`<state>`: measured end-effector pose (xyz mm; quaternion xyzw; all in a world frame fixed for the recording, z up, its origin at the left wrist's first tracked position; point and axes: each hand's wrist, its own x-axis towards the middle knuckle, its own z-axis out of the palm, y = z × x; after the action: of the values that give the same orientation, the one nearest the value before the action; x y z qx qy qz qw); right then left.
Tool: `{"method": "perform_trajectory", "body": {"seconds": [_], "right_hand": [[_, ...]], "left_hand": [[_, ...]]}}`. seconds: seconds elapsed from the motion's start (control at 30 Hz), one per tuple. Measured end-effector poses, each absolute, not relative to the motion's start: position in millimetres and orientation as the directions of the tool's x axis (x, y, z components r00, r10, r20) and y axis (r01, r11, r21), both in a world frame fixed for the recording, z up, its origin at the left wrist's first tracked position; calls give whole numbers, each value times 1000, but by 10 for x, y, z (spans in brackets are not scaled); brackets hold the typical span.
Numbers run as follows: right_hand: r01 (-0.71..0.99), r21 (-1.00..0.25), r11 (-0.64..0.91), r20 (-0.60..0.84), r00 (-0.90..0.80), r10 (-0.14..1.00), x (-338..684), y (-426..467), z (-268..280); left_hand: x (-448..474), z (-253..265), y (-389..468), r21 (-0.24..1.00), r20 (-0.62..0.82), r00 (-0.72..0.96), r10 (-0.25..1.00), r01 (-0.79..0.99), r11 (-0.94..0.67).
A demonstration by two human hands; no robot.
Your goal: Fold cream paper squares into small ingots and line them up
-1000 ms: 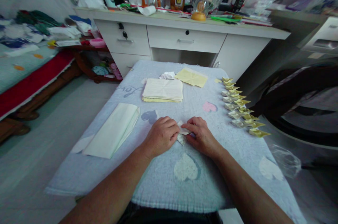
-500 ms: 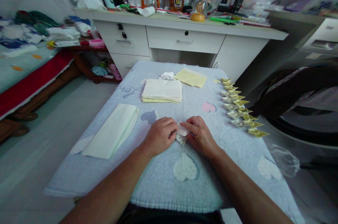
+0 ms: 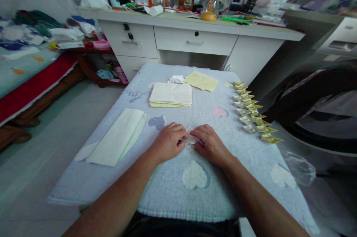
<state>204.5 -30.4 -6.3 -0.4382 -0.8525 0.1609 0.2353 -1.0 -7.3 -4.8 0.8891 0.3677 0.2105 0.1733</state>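
On cloth (image 3: 167,196), L hand (image 3: 169,141), R hand (image 3: 211,141), paper (image 3: 191,139) btwn

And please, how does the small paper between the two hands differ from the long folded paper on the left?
The small paper is much smaller than the long folded paper. The small paper is held between the left hand and the right hand, while the long folded paper lies untouched on the blue cloth. Both are pale in colour.
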Motion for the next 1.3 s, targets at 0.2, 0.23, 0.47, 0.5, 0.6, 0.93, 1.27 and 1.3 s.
{"method": "perform_trajectory", "body": {"seconds": [0.2,0.23,0.47,0.5,0.6,0.93,1.27,1.3], "right_hand": [[613,-582,534,218,-515,829,2099,-357,21],[608,-582,540,211,-528,822,2102,-370,28],[627,-541,560,221,-537,814,2080,-387,-3],[629,-535,564,228,-536,813,2079,-380,-6],[618,-527,584,264,-534,803,2082,-361,0],[545,-578,607,365,-492,790,2087,-364,79],[602,-561,568,228,-547,805,2108,-336,11],[617,-552,561,230,-534,814,2098,-331,0]], "left_hand": [[-7,-53,-33,511,236,622,747,574,-640],[-7,-51,-29,520,230,615,754,577,-630],[-10,-40,-11,547,219,588,778,586,-597],[-9,-39,-9,548,220,589,778,585,-598],[-4,-29,-8,553,224,586,779,582,-596],[-16,30,-91,493,359,576,734,551,-674],[-12,-52,-100,451,185,665,724,597,-663],[-12,-49,-100,456,180,657,732,603,-654]]}}
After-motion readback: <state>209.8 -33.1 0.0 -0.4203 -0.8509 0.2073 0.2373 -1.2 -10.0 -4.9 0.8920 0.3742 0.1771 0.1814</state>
